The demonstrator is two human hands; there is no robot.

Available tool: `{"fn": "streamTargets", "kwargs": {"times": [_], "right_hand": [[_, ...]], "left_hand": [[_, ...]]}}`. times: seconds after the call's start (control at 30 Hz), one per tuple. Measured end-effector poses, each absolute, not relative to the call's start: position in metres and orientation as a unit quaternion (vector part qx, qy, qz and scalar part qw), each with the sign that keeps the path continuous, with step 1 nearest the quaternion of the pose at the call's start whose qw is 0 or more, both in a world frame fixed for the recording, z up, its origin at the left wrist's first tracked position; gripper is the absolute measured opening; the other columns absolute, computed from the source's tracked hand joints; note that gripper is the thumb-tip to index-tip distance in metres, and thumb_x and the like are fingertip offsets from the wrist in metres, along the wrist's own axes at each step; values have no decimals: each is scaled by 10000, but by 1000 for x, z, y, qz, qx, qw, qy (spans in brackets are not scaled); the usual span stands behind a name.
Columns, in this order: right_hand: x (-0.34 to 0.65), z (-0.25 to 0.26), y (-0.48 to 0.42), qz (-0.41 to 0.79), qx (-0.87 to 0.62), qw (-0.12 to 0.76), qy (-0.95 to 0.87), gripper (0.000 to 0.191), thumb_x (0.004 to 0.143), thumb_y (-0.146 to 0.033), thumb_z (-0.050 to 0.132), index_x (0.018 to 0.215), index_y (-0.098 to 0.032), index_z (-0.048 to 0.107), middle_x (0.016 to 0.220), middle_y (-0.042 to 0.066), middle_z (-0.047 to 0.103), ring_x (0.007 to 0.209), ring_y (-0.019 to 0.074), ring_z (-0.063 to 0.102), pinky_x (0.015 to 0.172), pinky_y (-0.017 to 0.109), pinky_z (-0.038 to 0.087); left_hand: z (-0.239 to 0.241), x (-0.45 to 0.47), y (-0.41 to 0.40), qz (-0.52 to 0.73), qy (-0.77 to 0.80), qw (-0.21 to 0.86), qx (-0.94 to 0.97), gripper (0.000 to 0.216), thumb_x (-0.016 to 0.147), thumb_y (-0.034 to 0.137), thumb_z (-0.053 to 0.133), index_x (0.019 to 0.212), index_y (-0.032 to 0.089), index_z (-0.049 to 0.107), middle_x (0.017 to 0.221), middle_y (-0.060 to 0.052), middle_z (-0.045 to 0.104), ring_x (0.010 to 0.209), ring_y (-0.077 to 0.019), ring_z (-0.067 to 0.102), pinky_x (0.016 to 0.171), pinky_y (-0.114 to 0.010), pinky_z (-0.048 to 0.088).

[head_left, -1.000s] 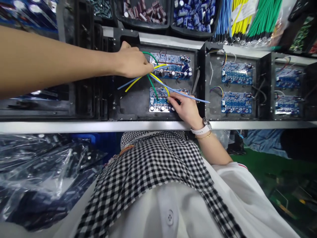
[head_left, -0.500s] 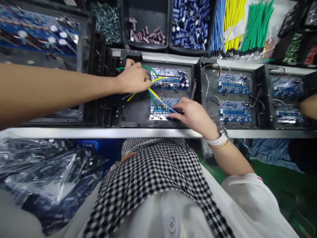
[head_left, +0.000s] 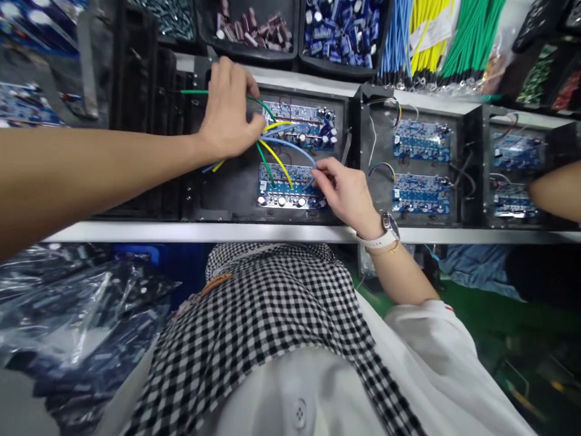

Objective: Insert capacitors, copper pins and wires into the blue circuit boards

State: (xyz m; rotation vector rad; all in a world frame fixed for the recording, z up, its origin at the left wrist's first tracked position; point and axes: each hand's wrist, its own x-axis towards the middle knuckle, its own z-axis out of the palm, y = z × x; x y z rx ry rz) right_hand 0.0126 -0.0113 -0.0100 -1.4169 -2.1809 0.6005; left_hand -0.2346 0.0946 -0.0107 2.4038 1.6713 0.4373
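Note:
My left hand (head_left: 229, 112) bends over a bundle of wires. Green, yellow (head_left: 279, 158) and blue strands come together beneath its thumb and palm, and their tails stick out on the left; its fingertips are partly hidden. Between thumb and forefinger, my right hand (head_left: 347, 191) pinches a blue wire (head_left: 290, 144) just above the right part of the lower circuit board (head_left: 276, 181). A green wire and a yellow wire reach down onto that board. The upper circuit board (head_left: 295, 115), with blue capacitors at its right end, lies behind the wires. Both boards sit in a black tray (head_left: 218, 200).
Behind stand bins of brown capacitors (head_left: 254, 30) and blue capacitors (head_left: 340, 36), beside bundled blue, yellow and green wires (head_left: 472, 42). More trayed boards (head_left: 422, 194) are on the right, near another person's arm (head_left: 558, 191). A metal edge (head_left: 290, 232) runs along the front.
The view has shifted slightly. My left hand has turned, its fingers pointing farther back. The blue wire at my right hand now bows upward, where before it ran straight to the fingers.

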Motion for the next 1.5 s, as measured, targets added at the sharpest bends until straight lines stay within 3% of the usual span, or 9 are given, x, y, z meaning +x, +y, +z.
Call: {"fn": "streamTargets", "kwargs": {"times": [0.17, 0.27, 0.4, 0.53, 0.67, 0.9, 1.07, 1.3, 1.5], "right_hand": [[18, -14, -8, 180, -511, 213, -813, 217, 1012, -334, 443, 1041, -215, 622, 905, 60, 700, 878, 213, 648, 817, 335, 478], [20, -13, -8, 172, -507, 208, -819, 234, 1016, -346, 425, 1050, -226, 624, 897, 60, 694, 871, 219, 639, 820, 351, 483], [23, -17, -7, 162, -512, 214, -816, 249, 1016, -344, 417, 1056, -217, 627, 903, 73, 690, 888, 233, 633, 831, 369, 479], [25, -19, -9, 149, -509, 214, -820, 245, 1007, -336, 439, 1049, -201, 640, 933, 86, 688, 876, 233, 629, 809, 365, 482], [24, -16, -17, 174, -469, 212, -839, 244, 1001, -332, 466, 1055, -191, 658, 945, 86, 702, 868, 220, 635, 804, 356, 506], [27, 11, -8, 251, -375, 131, -883, 220, 976, -341, 540, 1046, -207, 700, 969, 66, 735, 897, 216, 644, 827, 363, 521], [-1, 38, 54, 211, -406, 179, -871, 224, 971, -323, 551, 967, -199, 737, 965, 63, 747, 880, 208, 668, 837, 355, 507], [-92, 9, 144, 165, -373, 142, -902, 321, 884, -126, 609, 1199, -117, 669, 1089, 127, 717, 1021, 244, 639, 950, 366, 456], [-84, -3, 147, 167, -349, 162, -908, 329, 939, -117, 448, 1179, -209, 654, 1076, 74, 681, 967, 218, 625, 858, 345, 469]], "left_hand": [[-26, -229, 84, 145, 628, 34, 764, 431, 1002, 395, 382, 1331, 117, 389, 1464, -98, 360, 1309, -177, 247, 1146, -398, 102], [-31, -226, 76, 151, 666, 60, 728, 562, 1014, 491, 351, 1430, 116, 298, 1621, -82, 102, 1456, -162, -7, 1191, -395, -112], [-24, -220, 67, 164, 697, 106, 690, 655, 995, 542, 367, 1491, 129, 255, 1646, -33, -91, 1456, -227, -159, 1192, -411, -158], [-17, -215, 62, 201, 714, 115, 661, 633, 929, 511, 474, 1461, 194, 346, 1653, 21, -54, 1469, -280, -162, 1195, -474, -130], [-34, -219, 71, 276, 691, 153, 650, 600, 840, 439, 543, 1405, 272, 434, 1647, 11, 124, 1504, -282, -164, 1212, -546, -46], [-61, -235, 92, 336, 610, 197, 690, 512, 761, 304, 650, 1250, 190, 551, 1645, -90, 141, 1529, -336, -43, 1256, -513, 28], [-63, -237, 89, 349, 602, 176, 696, 633, 772, 290, 644, 1358, 163, 442, 1634, -152, 168, 1529, -339, 15, 1242, -543, 85], [-61, -238, 81, 358, 597, 146, 703, 838, 747, 168, 579, 1500, 99, 218, 1631, -210, 107, 1534, -297, 27, 1249, -495, 124], [-35, -235, 62, 301, 677, 22, 672, 924, 731, 237, 643, 1527, 67, 208, 1626, -224, 124, 1517, -390, -8, 1221, -603, -17]]}}
